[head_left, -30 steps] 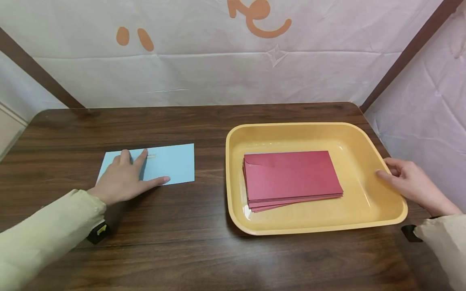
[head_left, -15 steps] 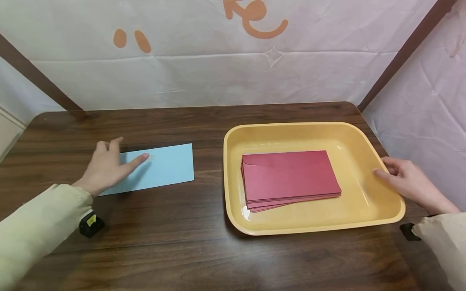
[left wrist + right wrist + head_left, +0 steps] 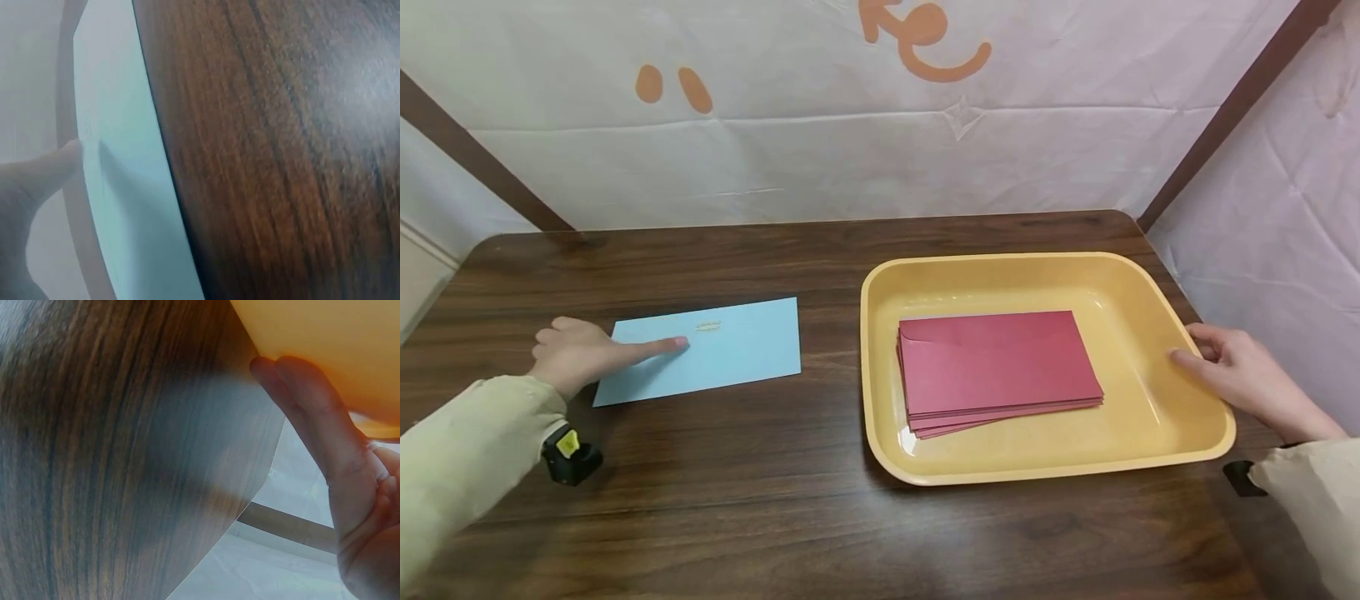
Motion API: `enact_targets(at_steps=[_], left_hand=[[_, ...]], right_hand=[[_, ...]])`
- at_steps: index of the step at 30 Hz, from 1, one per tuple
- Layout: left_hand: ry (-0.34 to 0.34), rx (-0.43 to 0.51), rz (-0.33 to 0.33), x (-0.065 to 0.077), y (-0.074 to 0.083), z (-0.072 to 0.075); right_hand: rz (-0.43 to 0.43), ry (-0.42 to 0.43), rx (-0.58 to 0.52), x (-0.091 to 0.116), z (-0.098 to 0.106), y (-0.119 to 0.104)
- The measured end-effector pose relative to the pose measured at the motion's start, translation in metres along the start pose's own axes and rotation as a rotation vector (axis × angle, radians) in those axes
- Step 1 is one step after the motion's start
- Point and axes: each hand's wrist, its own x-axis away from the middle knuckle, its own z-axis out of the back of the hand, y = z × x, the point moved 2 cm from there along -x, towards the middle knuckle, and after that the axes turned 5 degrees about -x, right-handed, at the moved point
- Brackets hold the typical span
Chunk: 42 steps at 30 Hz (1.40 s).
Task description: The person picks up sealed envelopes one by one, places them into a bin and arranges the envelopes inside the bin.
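A flat light blue paper rectangle point(image 3: 737, 354) with a small gold marking lies on the table's left half. My left hand point(image 3: 580, 352) is over its left end, thumb stretched out above the paper and the other fingers past the short edge. In the left wrist view, the thumb point(image 3: 45, 172) casts a shadow on the blue paper point(image 3: 134, 181). My right hand point(image 3: 1247, 379) grips the right wall of a yellow tray point(image 3: 1157, 367), thumb inside the rim; in the right wrist view its fingers point(image 3: 319, 406) lie against the outside. Inside the tray rests a stack of dark red envelopes point(image 3: 1000, 362).
The dark wood table point(image 3: 737, 517) stands against a whitish cloth backdrop point(image 3: 775, 158) with orange shapes. A second cloth point(image 3: 1277, 217) hangs along the right side. Black wrist devices point(image 3: 571, 457) sit at both sleeves.
My left hand has lifted off the blue paper and drawn left, uncovering most of it. The right hand, tray and red envelopes stay put.
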Motion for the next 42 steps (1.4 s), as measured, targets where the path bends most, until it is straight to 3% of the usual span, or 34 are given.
enact_targets(at_steps=[3,11,20,29,42], left_hand=[[-0.013,-0.048,-0.017,-0.001,0.001,-0.002],[-0.014,-0.021,-0.098,-0.001,0.008,0.001],[-0.006,-0.003,-0.075,0.000,0.011,0.003],[-0.002,0.097,-0.028,0.001,0.010,0.001],[0.073,0.192,-0.129,0.001,0.001,0.001]], right_hand=[[-0.003,0.001,-0.001,0.000,0.000,0.000],[-0.018,0.001,-0.009,0.002,-0.001,0.001],[-0.022,0.002,0.004,0.002,0.001,0.000],[-0.020,-0.001,-0.002,0.002,0.001,-0.001],[-0.008,0.000,-0.019,0.001,0.000,0.000]])
